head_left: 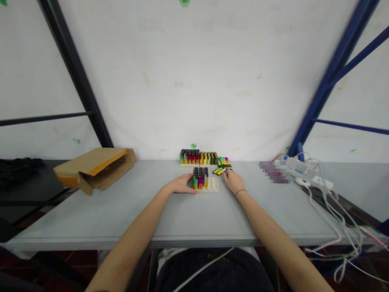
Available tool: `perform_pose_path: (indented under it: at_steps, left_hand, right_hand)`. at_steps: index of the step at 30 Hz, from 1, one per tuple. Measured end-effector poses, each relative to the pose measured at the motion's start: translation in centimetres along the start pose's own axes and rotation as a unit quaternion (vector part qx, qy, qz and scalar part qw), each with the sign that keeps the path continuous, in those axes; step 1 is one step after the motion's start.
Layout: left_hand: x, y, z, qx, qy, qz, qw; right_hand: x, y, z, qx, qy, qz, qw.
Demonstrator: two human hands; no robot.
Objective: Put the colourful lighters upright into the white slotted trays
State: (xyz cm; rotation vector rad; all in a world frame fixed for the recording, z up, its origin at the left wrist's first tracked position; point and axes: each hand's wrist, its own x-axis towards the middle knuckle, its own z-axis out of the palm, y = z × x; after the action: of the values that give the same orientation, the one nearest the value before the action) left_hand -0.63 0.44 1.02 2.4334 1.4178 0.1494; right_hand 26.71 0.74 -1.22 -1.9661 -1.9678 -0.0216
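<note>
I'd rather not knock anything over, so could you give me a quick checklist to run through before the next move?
1. Free slots in the front tray: ok, some show at its right end.
2. Standing lighters in that tray upright: ok, grouped toward its left.
3. Left hand at the tray's left end: ok; how firmly it holds, cannot tell.
4. Right hand at the loose lighters: ok, just right of the tray.
5. Lighter pinched in the right fingers: cannot tell, too small.
6. White cables away from both hands: ok, far to the right.
</note>
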Motion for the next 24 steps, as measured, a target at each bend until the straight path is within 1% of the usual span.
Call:
perform_pose_path:
  at_steps: [7,9,12,14,16,17,18,21,22,24]
  left_hand:
    - [-0.2,0.3,-0.2,-0.009,0.004,0.002,1.0]
    - [-0.2,0.3,-0.2,-0.011,0.005,0.003,1.0]
    - [-0.2,0.2,-0.1,-0.011,0.002,0.005,1.0]
    - [-0.1,0.1,-0.1,-0.01,0.001,0.003,1.0]
    - [-0.1,0.1,0.0,-0.01,0.002,0.001,1.0]
    - [-0.1,0.0,0.0,-0.011,0.002,0.001,1.0]
    - [-0.1,0.0,0.0,-0.011,0.003,0.002,1.0]
    - [0.0,0.0,0.0,-0.011,0.005,0.004,1.0]
    - [-0.1,0.0,0.0,-0.01,0.004,0.004,1.0]
    - [-0.1,0.0,0.0,-0.009,0.001,0.002,1.0]
  right_hand:
    - [0.9,1.6,-0.2,-0.007,0.014,0.015,1.0]
    - [1.0,2.0,-0.2,-0.012,0.0,0.023,1.0]
    - [1.0,2.3,-0.3,-0.011,-0.045,0.01,0.999]
    - [1.0,2.3,-0.3,0.021,-0.052,-0.002,0.998]
    - [1.0,2.1,-0.2,0.102,-0.029,-0.015,0.994]
    - [0.9,1.9,-0.1,0.162,-0.016,-0.02,0.986]
    - [0.9,1.7,0.0,0.231,-0.007,-0.023,0.973]
    - [0.7,1.0,0.0,0.424,-0.01,-0.028,0.905]
    - [0.6,0.7,-0.1,0.467,-0.019,-0.024,0.884]
    - [0.4,0.2,-0.3,0.523,-0.047,-0.01,0.851]
